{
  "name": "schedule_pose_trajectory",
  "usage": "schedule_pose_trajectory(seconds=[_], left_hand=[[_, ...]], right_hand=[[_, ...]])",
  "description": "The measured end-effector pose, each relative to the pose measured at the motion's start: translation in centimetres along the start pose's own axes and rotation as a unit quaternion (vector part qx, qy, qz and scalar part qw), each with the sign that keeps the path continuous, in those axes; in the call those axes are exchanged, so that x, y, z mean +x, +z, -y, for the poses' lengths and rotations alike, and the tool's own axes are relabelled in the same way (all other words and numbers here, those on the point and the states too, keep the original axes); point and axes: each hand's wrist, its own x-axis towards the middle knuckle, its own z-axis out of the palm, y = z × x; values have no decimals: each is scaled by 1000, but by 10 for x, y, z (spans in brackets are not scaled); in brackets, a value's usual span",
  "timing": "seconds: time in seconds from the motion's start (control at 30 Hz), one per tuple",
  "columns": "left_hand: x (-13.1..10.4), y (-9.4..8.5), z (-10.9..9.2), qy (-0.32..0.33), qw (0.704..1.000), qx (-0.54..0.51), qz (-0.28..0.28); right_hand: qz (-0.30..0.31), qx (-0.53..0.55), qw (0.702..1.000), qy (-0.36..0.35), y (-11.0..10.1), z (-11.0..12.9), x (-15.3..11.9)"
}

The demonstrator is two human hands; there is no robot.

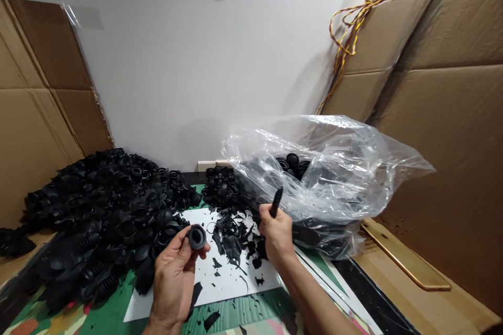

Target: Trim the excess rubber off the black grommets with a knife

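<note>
My left hand (172, 272) is closed around a black rubber bellows-like boot (197, 237), its round hollow end turned up towards me. To the right, my right hand (278, 234) makes a fist around a slim black pen-like tool (277, 201); its working tip cannot be made out. The two hands are apart, over a white sheet (230, 292). Between them, torn black rubber scraps (231, 248) lie scattered on that sheet. Just left of my left hand spreads a large heap of similar black rubber parts (106, 204), many with ragged edges.
Behind my right hand stands a clear plastic bag (353, 183) with black rubber parts inside. A smaller black heap (222, 186) sits beside it. A gold phone (406, 256) lies far right. Cardboard walls (444, 131) flank the work area, and yellow-brown twisted wire (356, 15) hangs at right.
</note>
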Motion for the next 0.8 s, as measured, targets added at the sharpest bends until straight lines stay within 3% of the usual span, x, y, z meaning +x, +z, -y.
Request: schedule_pose_trajectory(seconds=[0.13, 0.23, 0.3, 0.43, 0.57, 0.67, 0.8], left_hand=[[-1, 3, -1, -37, 998, -26, 47], [-3, 5, 0, -50, 997, -26, 59], [-4, 6, 0, -56, 996, -20, 62], [-6, 5, 1, -89, 991, 9, 97], [-6, 4, 2, -104, 988, 36, 113], [-4, 4, 4, -89, 989, 65, 102], [-4, 2, 6, -19, 982, 167, 83]], right_hand=[[47, -45, 998, -9, -18, 4, 3], [132, -146, 980, -35, -15, 11, -7], [157, -199, 965, -70, -10, 18, -13], [158, -169, 965, -121, -1, 35, -19], [243, -110, 956, -120, 11, 48, -24], [285, -124, 944, -108, 19, 53, -29], [266, -221, 928, -137, 23, 53, -34]])
